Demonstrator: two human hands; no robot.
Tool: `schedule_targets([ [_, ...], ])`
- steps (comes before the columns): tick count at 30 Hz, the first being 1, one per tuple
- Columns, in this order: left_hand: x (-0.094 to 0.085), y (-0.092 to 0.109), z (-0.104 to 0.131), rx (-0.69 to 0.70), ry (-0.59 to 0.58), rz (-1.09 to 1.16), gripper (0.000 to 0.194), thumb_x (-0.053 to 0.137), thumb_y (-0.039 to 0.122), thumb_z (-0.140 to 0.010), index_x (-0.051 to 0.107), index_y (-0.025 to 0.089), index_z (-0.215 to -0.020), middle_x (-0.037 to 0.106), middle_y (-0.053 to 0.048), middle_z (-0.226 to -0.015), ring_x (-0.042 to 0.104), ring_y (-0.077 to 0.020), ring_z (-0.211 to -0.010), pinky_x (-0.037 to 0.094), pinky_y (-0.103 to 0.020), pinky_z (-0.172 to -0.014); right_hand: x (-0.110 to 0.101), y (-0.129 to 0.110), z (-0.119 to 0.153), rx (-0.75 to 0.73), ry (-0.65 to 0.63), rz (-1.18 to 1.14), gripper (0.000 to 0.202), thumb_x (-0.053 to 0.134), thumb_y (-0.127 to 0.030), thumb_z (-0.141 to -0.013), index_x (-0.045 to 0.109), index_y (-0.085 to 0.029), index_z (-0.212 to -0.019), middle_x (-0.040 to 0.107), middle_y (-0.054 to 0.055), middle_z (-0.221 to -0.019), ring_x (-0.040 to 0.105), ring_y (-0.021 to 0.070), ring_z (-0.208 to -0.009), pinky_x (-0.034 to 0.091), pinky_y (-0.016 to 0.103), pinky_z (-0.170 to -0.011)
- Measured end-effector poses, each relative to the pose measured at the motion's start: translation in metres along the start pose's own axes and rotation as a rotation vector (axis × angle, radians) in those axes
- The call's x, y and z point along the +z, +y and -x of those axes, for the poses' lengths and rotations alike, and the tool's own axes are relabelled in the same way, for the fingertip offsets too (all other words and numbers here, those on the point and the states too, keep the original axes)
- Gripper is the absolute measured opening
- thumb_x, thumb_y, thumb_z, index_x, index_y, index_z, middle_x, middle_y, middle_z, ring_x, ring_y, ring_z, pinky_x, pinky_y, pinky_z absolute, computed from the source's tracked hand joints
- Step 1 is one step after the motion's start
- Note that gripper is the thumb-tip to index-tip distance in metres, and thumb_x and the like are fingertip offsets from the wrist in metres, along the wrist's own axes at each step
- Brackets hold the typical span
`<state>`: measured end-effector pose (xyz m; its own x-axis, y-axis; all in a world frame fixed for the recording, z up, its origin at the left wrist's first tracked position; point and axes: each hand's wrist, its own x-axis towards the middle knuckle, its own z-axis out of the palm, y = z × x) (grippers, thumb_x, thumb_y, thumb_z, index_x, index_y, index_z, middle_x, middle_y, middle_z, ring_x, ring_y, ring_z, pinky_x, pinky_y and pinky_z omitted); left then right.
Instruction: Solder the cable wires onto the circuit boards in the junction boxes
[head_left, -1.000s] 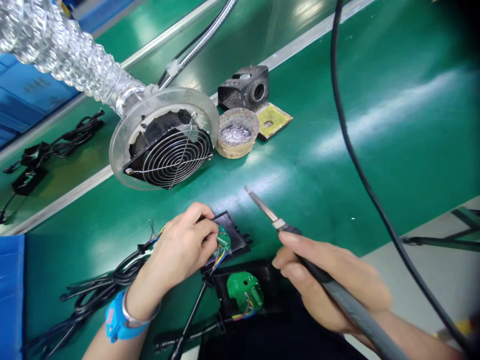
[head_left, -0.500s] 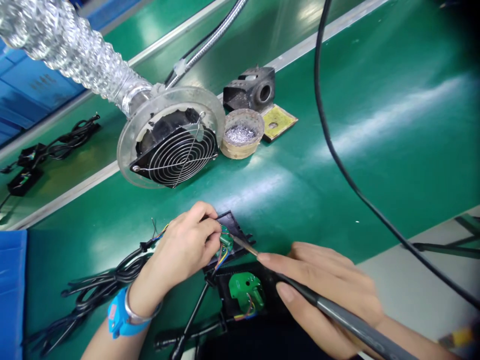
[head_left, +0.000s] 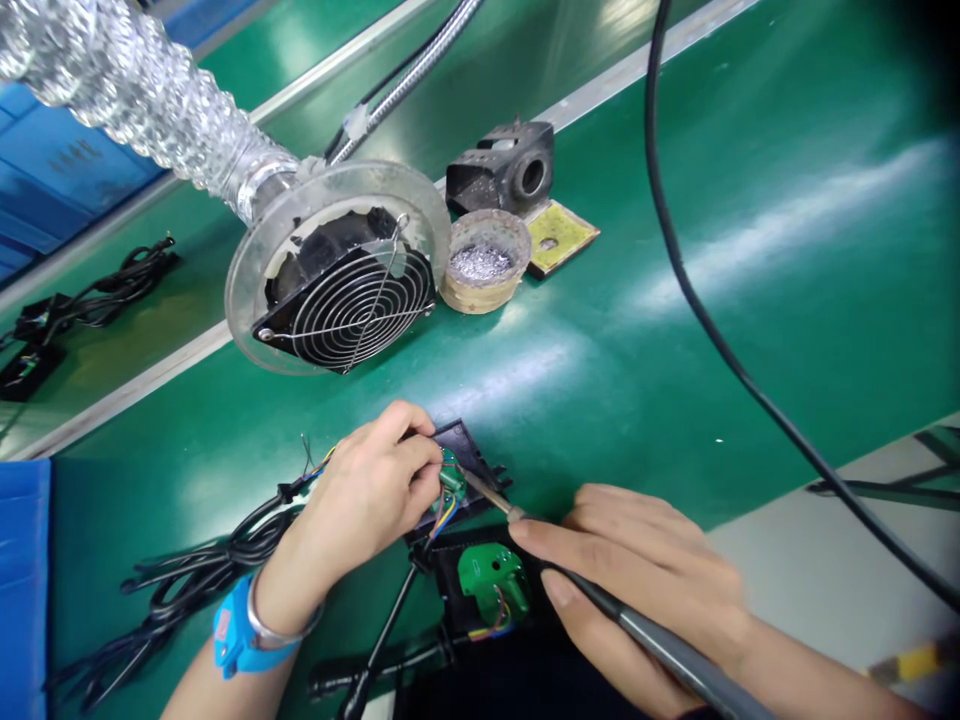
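My right hand [head_left: 637, 580] is wrapped round a soldering iron [head_left: 630, 620], whose metal tip touches a small green circuit board [head_left: 451, 482]. My left hand [head_left: 382, 475] pinches at the left edge of that board; its fingertips partly hide the board and anything small between them. Coloured wires run from the board to a black cord. The board lies over an open black plastic case [head_left: 457, 440]. Closer to me, a second green circuit board [head_left: 491, 580] with wires sits in another black case. On my left wrist is a blue strap [head_left: 244, 630].
A fume extractor fan [head_left: 360, 310] on a silver duct [head_left: 172, 110] stands beyond my hands. Right of it are a tub of solder bits [head_left: 484, 270], an iron holder [head_left: 510, 170] and a yellow sponge [head_left: 562, 238]. Black cords [head_left: 202, 570] lie left; a black cable [head_left: 697, 300] hangs right.
My right hand has shifted slightly left along the soldering iron's line, its tip staying at the board. My left hand is nearly still. The far cord bundle appears further left.
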<state>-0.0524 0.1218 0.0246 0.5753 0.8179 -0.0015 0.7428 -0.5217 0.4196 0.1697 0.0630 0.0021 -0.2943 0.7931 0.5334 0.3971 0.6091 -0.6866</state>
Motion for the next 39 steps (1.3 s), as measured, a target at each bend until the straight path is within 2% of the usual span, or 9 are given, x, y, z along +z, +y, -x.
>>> schedule_targets([
  [7,-0.001,0.001,0.000,0.005,-0.001,0.004,0.016,0.052,0.018,-0.090,0.067,0.019,-0.083,0.061,-0.004,-0.105,0.061,-0.0114,-0.076,0.051,-0.026,-0.070,-0.019,-0.008,-0.001,0.091,-0.038,0.091,0.028,0.051,-0.011,-0.081,0.065,-0.021,-0.103,0.068,0.003,-0.073,0.065,0.0181,-0.061,0.054,0.031,-0.052],
  [12,-0.001,0.001,0.001,0.004,-0.006,0.004,0.016,0.053,0.018,-0.090,0.067,0.019,-0.084,0.060,-0.004,-0.106,0.061,-0.0117,-0.075,0.051,-0.026,-0.069,-0.008,0.000,0.000,0.064,0.177,0.043,0.041,0.054,-0.008,-0.082,0.062,-0.021,-0.120,0.069,0.002,-0.077,0.063,0.0167,-0.058,0.053,0.030,-0.049],
  [14,-0.002,0.000,0.001,0.008,-0.008,0.009,0.016,0.053,0.018,-0.091,0.067,0.019,-0.084,0.060,-0.004,-0.106,0.061,-0.0119,-0.076,0.051,-0.026,-0.069,0.000,0.005,0.001,0.046,0.194,0.008,0.045,0.055,-0.006,-0.084,0.058,-0.019,-0.127,0.069,0.001,-0.075,0.062,0.0143,-0.056,0.053,0.027,-0.049],
  [16,-0.002,-0.001,0.001,0.008,-0.013,0.008,0.016,0.053,0.018,-0.091,0.067,0.019,-0.084,0.060,-0.004,-0.106,0.061,-0.0121,-0.077,0.051,-0.027,-0.070,0.005,0.009,0.000,0.058,0.152,0.002,0.040,0.057,-0.005,-0.085,0.058,-0.018,-0.123,0.069,0.001,-0.077,0.065,0.0143,-0.061,0.056,0.026,-0.053],
  [20,-0.002,0.000,0.001,0.002,-0.034,0.001,0.016,0.052,0.019,-0.092,0.067,0.020,-0.087,0.059,-0.003,-0.108,0.061,-0.0123,-0.078,0.050,-0.027,-0.070,0.012,0.011,0.000,0.037,0.036,-0.051,0.035,0.067,-0.008,-0.080,0.057,-0.017,-0.111,0.070,0.012,-0.109,0.070,0.0217,-0.093,0.061,0.034,-0.078],
  [25,-0.003,0.001,0.001,0.008,-0.043,-0.010,0.017,0.051,0.019,-0.092,0.066,0.019,-0.087,0.059,-0.004,-0.108,0.060,-0.0126,-0.077,0.050,-0.028,-0.070,0.018,0.012,0.001,0.046,-0.063,-0.123,0.035,0.059,-0.004,-0.081,0.052,-0.019,-0.112,0.067,0.014,-0.122,0.066,0.0221,-0.112,0.059,0.038,-0.090],
  [29,-0.004,0.002,0.001,0.020,-0.053,-0.011,0.017,0.050,0.019,-0.092,0.067,0.018,-0.088,0.059,-0.004,-0.107,0.061,-0.0144,-0.083,0.051,-0.028,-0.074,0.019,0.015,-0.001,0.054,-0.114,-0.116,0.033,0.060,-0.007,-0.084,0.053,-0.020,-0.113,0.068,0.012,-0.122,0.066,0.0215,-0.113,0.059,0.036,-0.094],
  [35,-0.007,0.014,0.004,0.024,-0.102,-0.091,0.020,0.050,0.018,-0.091,0.068,0.014,-0.086,0.061,-0.007,-0.109,0.063,-0.0173,-0.089,0.054,-0.029,-0.083,0.021,0.026,0.000,-0.034,-0.175,0.090,0.025,0.064,-0.022,-0.088,0.060,-0.023,-0.113,0.070,0.005,-0.118,0.071,0.0203,-0.101,0.059,0.028,-0.091],
  [39,-0.021,0.008,0.023,-0.006,-0.042,-0.054,0.026,0.049,0.017,-0.091,0.065,0.013,-0.111,0.061,-0.010,-0.120,0.060,-0.0210,-0.107,0.049,-0.032,-0.098,0.030,0.042,0.006,-0.007,-0.184,0.084,0.030,0.069,-0.039,-0.084,0.065,-0.025,-0.111,0.071,0.002,-0.116,0.073,0.0196,-0.093,0.061,0.024,-0.080],
])
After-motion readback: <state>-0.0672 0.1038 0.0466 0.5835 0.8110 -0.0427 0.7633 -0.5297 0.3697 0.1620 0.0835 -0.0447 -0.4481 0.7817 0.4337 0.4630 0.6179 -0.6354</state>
